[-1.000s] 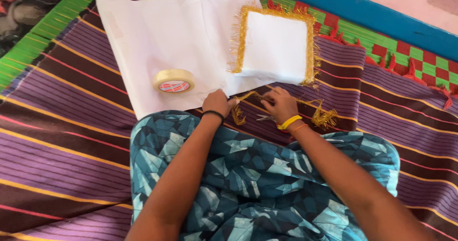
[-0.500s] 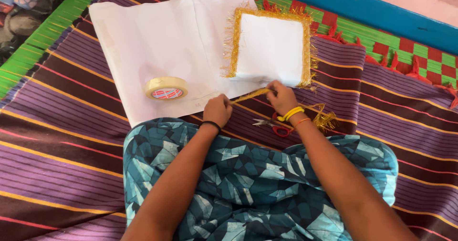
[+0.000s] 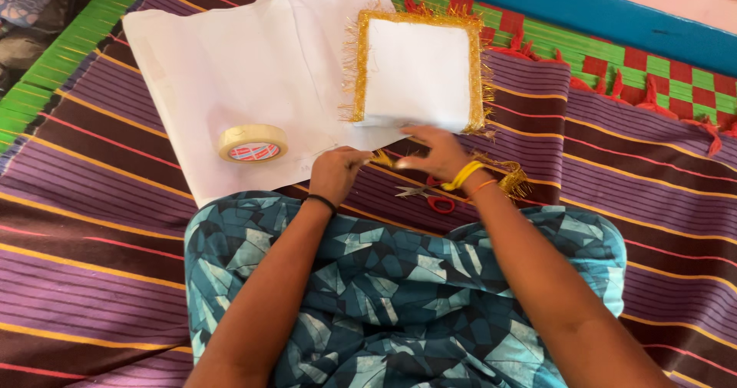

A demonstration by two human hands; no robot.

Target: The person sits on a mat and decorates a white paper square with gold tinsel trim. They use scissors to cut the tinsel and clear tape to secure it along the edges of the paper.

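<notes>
The left hand (image 3: pixel 335 171) pinches the gold fringe (image 3: pixel 381 158) just below the white card (image 3: pixel 418 72), the right hand (image 3: pixel 434 152) hovers half-spread and blurred, so the thin strand could twist or slip free.

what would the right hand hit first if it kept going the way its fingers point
Probably the near edge of the white square with gold fringe: the right hand points up-left toward it, fingertips almost at its fringe. Depth is unclear.

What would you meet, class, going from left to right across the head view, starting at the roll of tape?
Roll of tape → left hand → right hand → loose gold fringe on the striped mat.
</notes>
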